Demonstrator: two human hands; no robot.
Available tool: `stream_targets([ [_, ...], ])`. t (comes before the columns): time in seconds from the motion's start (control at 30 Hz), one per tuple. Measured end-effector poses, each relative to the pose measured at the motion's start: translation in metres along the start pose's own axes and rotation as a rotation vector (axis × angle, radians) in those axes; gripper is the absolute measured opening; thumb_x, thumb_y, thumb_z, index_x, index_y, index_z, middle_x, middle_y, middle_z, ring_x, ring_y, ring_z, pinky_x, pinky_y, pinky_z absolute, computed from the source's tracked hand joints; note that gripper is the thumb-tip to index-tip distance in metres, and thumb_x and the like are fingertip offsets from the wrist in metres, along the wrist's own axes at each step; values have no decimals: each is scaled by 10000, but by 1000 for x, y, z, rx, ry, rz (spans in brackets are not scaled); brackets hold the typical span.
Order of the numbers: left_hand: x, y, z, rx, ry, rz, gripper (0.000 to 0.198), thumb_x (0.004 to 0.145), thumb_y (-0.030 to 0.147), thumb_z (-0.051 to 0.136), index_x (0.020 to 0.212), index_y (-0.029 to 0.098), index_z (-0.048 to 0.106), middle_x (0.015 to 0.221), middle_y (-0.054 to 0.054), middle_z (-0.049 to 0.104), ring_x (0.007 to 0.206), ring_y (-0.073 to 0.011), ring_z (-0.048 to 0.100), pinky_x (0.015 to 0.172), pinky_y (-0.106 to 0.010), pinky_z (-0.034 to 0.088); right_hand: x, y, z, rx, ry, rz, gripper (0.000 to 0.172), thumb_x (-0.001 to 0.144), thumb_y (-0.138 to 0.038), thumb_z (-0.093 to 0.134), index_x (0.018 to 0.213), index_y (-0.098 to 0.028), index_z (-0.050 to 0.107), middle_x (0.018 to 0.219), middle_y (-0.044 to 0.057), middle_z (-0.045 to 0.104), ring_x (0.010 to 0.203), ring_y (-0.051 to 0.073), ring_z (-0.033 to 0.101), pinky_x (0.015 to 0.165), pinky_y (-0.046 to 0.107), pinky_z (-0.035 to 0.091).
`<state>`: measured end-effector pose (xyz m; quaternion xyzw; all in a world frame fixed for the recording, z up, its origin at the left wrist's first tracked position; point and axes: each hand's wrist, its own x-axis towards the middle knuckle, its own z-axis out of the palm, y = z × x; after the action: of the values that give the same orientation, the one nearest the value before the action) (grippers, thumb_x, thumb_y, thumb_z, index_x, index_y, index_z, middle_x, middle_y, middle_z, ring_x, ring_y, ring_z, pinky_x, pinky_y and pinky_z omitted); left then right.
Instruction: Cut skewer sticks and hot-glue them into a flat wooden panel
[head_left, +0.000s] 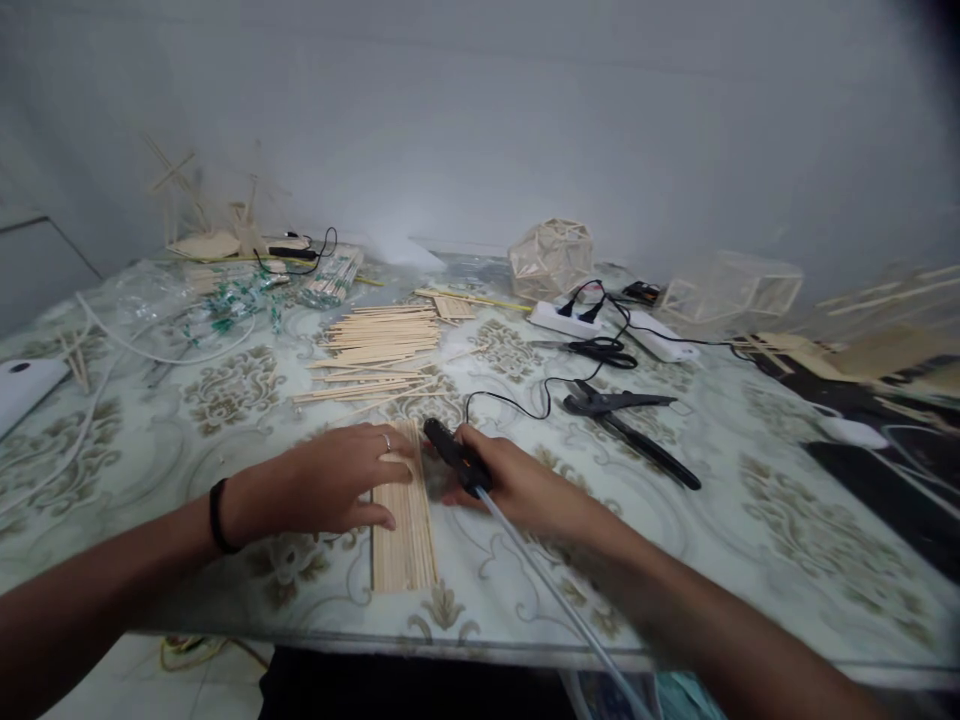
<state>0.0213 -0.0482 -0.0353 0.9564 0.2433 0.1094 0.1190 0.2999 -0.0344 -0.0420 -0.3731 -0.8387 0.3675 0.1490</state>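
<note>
A flat panel of wooden sticks [403, 520], laid side by side, rests on the table in front of me. Across its upper left part reaches my left hand [330, 480], palm down, fingers stretched and thumb apart, touching the sticks. At the panel's upper right, my right hand [499, 478] is wrapped round a black hot glue gun [459, 458]. A long translucent glue stick [555, 595] sticks out of the gun's back end toward me. The gun's nozzle end is hidden by the gun and my fingers.
Loose wooden sticks [382, 335] lie behind the panel. Cutting pliers [637, 430] and scissors [600, 350] are to the right, near a white power strip [564, 320]. The gun's black cord [517, 406] runs there. Stick-built frames [551, 258] stand at the back; plastic wrappers [240, 295] lie left.
</note>
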Motion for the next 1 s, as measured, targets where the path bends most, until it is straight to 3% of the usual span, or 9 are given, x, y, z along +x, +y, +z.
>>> stream_targets([
  [0.13,-1,-1,0,-79,0,38,432,906,514,759,1187,189,711,1303,-153,682,1185,-311,666,986,-418,538,2,12,-17,-103,28,-26,215,839,-273,719,957,-218,547,883,34,701,773,205,619,672,283,433],
  [0.23,-2,-5,0,-98,-7,36,478,874,524,790,1203,186,713,1312,-159,677,1187,-322,669,991,-427,540,2,30,-39,-250,92,67,156,808,-170,667,939,-205,590,888,42,708,794,215,644,704,292,450],
  [0.37,-2,-10,-1,-121,-24,47,477,869,499,803,1235,208,712,1322,-150,677,1172,-317,676,999,-425,538,-2,54,-71,-357,84,192,284,778,-233,746,1045,-184,663,1071,99,722,973,272,683,852,352,512],
  [0.47,-2,-12,-3,-131,-32,57,507,842,504,826,1248,221,717,1340,-152,668,1177,-322,675,1001,-421,539,-7,58,-82,-381,107,116,327,789,-284,784,1090,-200,688,1149,115,716,1099,308,660,970,421,507],
  [0.6,-2,-13,-4,-123,-73,63,541,836,487,837,1288,222,703,1365,-155,658,1203,-325,667,1012,-417,537,-6,37,-63,-358,284,-118,225,874,-326,775,1054,-208,712,1132,115,705,1115,302,627,1028,473,474],
  [0.7,-2,-13,-4,-123,-68,48,525,845,462,834,1306,249,698,1365,-139,664,1203,-314,670,1012,-410,536,-3,14,-33,-256,127,-193,365,867,-353,823,1182,-205,710,1172,118,683,1152,290,603,1024,449,485],
  [0.8,-3,-13,-3,-116,-69,42,529,844,469,833,1313,262,697,1372,-133,664,1205,-313,670,1014,-414,536,1,2,-7,-201,15,-156,599,799,-413,887,1310,-188,669,1206,133,662,1188,307,588,1029,458,495],
  [0.9,-3,-14,-2,-110,-84,40,548,830,473,845,1316,264,700,1376,-133,660,1211,-314,667,1023,-419,533,5,1,5,-198,-31,-74,765,752,-437,919,1407,-181,617,1247,156,639,1199,335,591,1028,493,501],
  [1.0,-2,-14,-3,-116,-79,32,541,826,476,848,1312,284,707,1369,-117,666,1202,-303,672,1026,-405,529,8,3,8,-190,-58,-61,795,781,-439,897,1461,-176,577,1276,163,625,1226,336,588,1046,488,496],
])
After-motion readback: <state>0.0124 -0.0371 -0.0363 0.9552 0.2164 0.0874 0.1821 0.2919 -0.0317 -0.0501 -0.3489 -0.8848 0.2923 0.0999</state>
